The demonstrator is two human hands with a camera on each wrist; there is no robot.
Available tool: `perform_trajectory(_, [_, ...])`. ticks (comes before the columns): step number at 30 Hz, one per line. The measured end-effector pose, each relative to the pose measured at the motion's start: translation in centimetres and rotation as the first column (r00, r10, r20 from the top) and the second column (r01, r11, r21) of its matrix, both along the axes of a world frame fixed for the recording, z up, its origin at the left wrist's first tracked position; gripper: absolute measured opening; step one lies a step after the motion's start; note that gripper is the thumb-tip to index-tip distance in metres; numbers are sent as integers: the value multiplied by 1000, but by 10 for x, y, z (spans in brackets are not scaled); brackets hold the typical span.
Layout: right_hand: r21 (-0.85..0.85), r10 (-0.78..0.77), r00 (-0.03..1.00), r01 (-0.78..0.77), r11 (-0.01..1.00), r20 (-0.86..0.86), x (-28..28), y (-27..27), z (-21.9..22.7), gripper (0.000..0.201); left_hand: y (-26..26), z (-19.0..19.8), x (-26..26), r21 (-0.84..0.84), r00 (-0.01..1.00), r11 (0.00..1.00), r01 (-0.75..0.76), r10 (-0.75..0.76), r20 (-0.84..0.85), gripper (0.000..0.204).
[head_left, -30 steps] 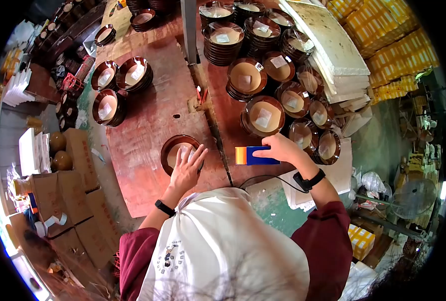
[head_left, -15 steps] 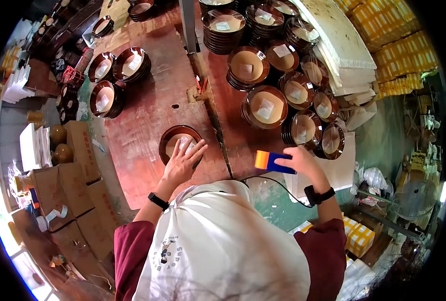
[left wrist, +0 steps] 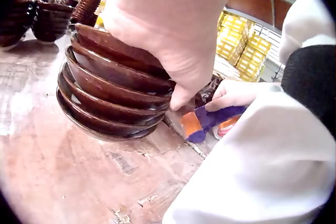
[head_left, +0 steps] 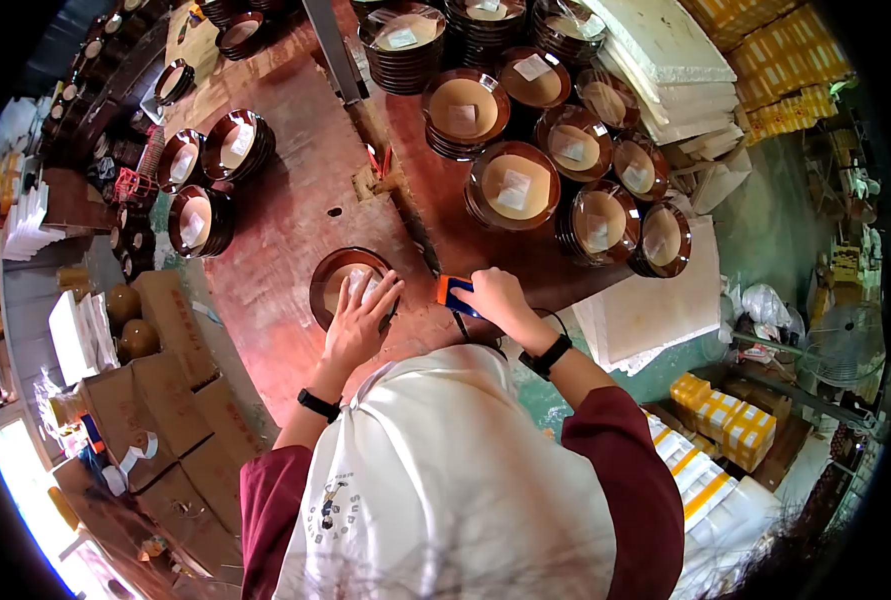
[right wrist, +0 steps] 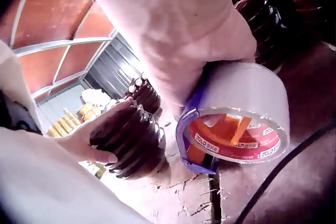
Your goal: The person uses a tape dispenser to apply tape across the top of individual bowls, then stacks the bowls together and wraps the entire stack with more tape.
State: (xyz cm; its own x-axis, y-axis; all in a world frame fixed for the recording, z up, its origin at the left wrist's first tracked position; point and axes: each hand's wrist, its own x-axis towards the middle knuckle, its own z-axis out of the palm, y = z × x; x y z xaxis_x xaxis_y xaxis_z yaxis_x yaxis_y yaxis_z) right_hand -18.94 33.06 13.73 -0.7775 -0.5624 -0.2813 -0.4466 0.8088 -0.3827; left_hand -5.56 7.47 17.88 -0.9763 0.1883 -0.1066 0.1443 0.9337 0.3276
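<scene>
Now a stack of bowls (head_left: 348,285) is steadied by the left hand (head_left: 358,318), fingers spread flat on top. A tape dispenser (head_left: 453,294), gripped in the right hand (head_left: 492,298), is held just beside it. Taping seems next; the tape end must be laid on the stack. Earlier, the dispenser was held farther right.

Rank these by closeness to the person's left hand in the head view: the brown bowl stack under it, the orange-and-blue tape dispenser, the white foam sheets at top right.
1. Brown bowl stack: directly under the left hand.
2. Orange-and-blue tape dispenser: just to the right, in the right hand.
3. White foam sheets: far off, top right.
</scene>
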Motion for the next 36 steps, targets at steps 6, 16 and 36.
perform_trajectory(6, [40,-12,1000,13,999,-9,-6,5,-4,48,0,-5,2,-51,1000,999,-9,7,-23,81])
perform_trajectory(16, [37,-98,989,94,995,114,-7,23,-5,51,6,-28,26,-160,987,980,-122,102,-126,87])
perform_trajectory(36, [62,12,1000,-13,998,27,-8,-7,-4,53,43,-17,1,-50,973,976,213,-217,-80,48])
